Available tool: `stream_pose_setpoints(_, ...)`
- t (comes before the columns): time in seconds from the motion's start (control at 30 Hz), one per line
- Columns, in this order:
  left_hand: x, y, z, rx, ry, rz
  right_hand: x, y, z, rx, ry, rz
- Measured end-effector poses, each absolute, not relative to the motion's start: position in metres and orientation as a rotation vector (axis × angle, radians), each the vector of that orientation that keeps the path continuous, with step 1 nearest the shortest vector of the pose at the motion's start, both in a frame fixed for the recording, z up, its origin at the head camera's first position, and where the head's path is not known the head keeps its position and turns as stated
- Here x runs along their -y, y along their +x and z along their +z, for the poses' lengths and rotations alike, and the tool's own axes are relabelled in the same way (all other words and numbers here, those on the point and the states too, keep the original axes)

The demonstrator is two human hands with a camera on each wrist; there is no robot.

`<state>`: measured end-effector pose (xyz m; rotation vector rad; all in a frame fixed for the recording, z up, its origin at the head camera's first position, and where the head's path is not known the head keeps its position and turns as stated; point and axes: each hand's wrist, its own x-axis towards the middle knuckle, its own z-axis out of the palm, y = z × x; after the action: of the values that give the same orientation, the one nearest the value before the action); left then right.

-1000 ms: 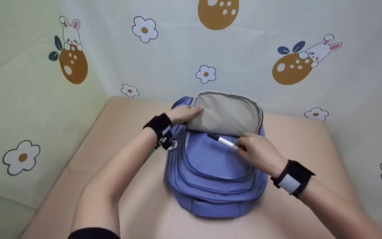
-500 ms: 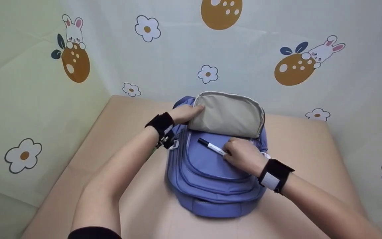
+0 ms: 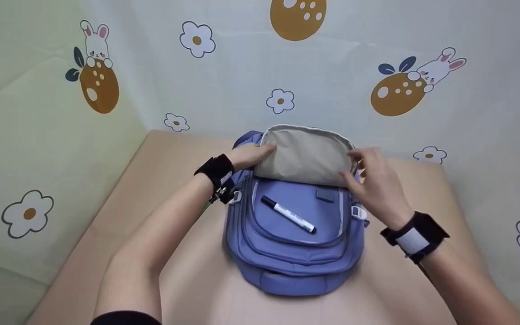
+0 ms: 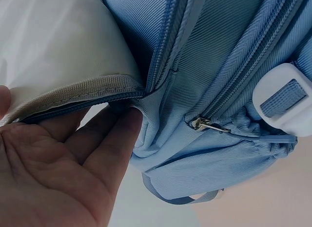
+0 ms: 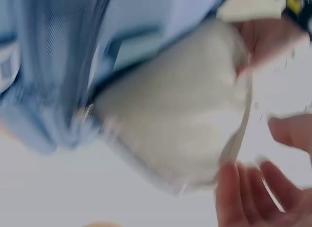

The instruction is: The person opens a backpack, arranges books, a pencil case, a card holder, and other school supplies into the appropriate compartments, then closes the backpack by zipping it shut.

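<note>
A blue backpack (image 3: 296,282) lies with its front flap folded back, the beige lining (image 3: 305,153) facing up. On the bared blue panel rests a black-and-white marker (image 3: 288,216), slanted, its black cap toward the upper left. My left hand (image 3: 252,155) grips the flap's left edge, thumb on the lining and fingers behind; the left wrist view shows these fingers (image 4: 109,144) under the zipper edge. At the flap's right edge is my right hand (image 3: 375,185), thumb and fingers spread apart. In the blurred right wrist view its fingertips (image 5: 229,183) are by the flap's rim; contact is unclear.
A small grey-blue rectangle (image 3: 325,195) sits on the panel just below the flap. White buckles (image 3: 358,212) are on the backpack's sides. The bag lies on a beige table (image 3: 188,271), with a printed cloth (image 3: 237,81) behind it.
My right hand has let go of the marker, leaving it on the panel, and has moved up and right to the flap's edge. The left hand stays on the flap.
</note>
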<state>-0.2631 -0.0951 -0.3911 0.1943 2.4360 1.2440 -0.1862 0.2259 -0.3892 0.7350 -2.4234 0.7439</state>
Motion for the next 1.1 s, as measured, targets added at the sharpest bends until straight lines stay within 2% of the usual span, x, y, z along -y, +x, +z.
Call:
stream_pose_setpoints(0.17,0.098,-0.263,-0.39,-2.452,0.196,1.213,-0.247,-0.204,-0.383,2.539,0.594,0.876)
stream_pose_setpoints(0.37,0.097,-0.262,-0.388,-2.396,0.216,1.25,-0.251,-0.218,-0.391,2.806,0.523,1.033)
stream_pose_setpoints(0.67,0.102,-0.255,-0.379,-2.351,0.267,1.269,-0.251,-0.215,-0.386,2.749,0.545,1.036)
stream_pose_setpoints(1.1,0.116,-0.23,-0.372,-2.533,0.834,1.127,-0.252,-0.193,-0.38,2.62,0.763,0.943)
